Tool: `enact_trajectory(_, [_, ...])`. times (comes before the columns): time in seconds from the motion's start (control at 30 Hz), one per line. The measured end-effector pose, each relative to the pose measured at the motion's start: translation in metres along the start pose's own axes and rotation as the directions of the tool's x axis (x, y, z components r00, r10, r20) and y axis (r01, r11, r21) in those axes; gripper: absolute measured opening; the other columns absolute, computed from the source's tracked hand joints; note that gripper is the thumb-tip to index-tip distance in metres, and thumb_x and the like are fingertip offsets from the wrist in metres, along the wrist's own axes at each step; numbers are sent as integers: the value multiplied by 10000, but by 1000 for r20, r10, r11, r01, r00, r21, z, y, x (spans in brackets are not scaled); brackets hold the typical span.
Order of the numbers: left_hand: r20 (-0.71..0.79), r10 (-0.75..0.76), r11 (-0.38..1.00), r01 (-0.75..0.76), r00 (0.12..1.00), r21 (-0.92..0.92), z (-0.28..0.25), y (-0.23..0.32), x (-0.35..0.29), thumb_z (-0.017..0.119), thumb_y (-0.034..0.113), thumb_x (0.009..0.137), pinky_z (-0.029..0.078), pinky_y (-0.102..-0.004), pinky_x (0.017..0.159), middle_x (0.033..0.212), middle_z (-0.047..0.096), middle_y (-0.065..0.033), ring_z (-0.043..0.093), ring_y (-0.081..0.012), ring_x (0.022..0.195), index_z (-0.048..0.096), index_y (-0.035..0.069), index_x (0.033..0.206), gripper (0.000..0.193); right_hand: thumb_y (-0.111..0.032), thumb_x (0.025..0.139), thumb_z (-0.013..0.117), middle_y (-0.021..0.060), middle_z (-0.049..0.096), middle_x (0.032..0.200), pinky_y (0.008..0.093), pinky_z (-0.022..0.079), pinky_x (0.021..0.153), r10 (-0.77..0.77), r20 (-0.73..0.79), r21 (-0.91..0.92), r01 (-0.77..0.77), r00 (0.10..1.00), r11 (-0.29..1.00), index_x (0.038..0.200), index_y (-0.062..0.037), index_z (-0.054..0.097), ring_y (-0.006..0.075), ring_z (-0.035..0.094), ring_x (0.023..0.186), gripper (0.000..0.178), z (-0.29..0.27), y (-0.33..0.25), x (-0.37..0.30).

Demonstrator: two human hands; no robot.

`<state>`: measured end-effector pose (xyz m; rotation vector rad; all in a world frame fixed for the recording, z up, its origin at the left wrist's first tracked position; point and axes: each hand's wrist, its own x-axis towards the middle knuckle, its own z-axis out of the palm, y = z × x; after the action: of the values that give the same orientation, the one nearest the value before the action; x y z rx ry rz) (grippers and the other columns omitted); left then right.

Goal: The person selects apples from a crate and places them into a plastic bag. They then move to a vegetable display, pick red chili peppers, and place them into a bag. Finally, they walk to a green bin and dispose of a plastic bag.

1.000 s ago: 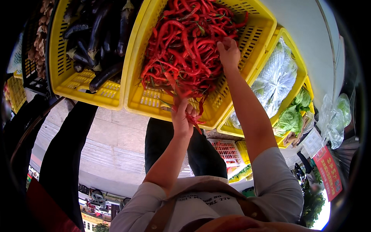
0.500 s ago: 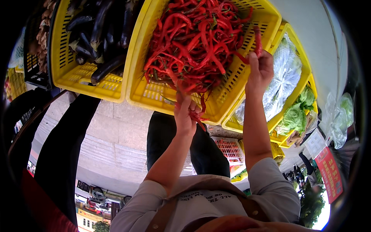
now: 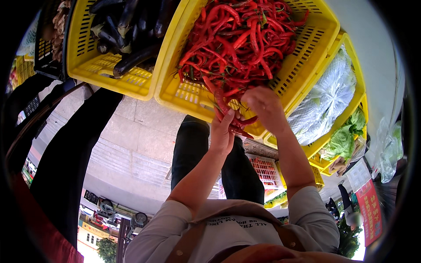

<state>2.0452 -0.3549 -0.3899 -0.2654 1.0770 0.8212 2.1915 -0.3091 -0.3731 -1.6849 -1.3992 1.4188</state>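
A yellow crate (image 3: 165, 90) holds a heap of long red chili peppers (image 3: 239, 41). At its near edge, my left hand (image 3: 222, 131) is closed around a small bunch of red chili peppers (image 3: 220, 100). Their ends stick out above and to the right of the fingers. My right hand (image 3: 266, 107) is just to the right, over the crate's near right corner. Its fingers look bent but are smeared by motion, so whether they hold a pepper is unclear.
Left of the chili crate, another yellow crate (image 3: 151, 83) holds dark eggplants (image 3: 136, 59). On the right, yellow crates hold a clear plastic-wrapped bundle (image 3: 326, 98) and leafy greens (image 3: 344, 142). Someone's dark-clothed legs (image 3: 72, 162) are at left. A white basket (image 3: 265, 171) stands low behind my legs.
My right hand has come down and left from the crate's right side, where it held up a red chili pepper, to beside my left hand. My left hand keeps its bunch.
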Motion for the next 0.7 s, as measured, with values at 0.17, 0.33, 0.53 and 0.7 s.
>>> enact_trajectory(0.17, [-16,53,998,-52,998,36,-3,-2,-3,537,117,808,427,-303,651,676,461,-5,487,-142,642,474,73,865,95,-82,674,640,85,554,813,333,438,651,-292,-346,-540,65,892,839,901,-51,568,244,536,748,240,30,57,79])
enact_trajectory(0.33, [-44,37,999,-36,998,17,-5,3,-4,551,126,801,426,-311,647,653,459,-1,489,-139,640,485,86,816,78,-89,598,631,49,522,810,394,361,819,-344,-11,-847,174,939,503,936,-115,557,247,489,873,347,32,84,115])
enact_trajectory(0.53, [-59,53,998,-55,997,-25,-11,6,-5,552,117,800,421,-303,647,663,462,-6,485,-137,641,482,78,836,87,-78,662,526,39,510,671,370,402,634,-400,37,-961,143,916,238,866,-181,556,236,530,682,231,-66,106,117])
enact_trajectory(0.7, [-67,83,993,-88,994,-74,-14,6,-7,544,92,799,407,-298,637,683,445,-21,463,-142,635,452,54,875,125,-47,646,531,65,554,683,385,434,561,-438,-155,-962,-33,885,272,871,-175,578,272,548,623,263,-142,104,115])
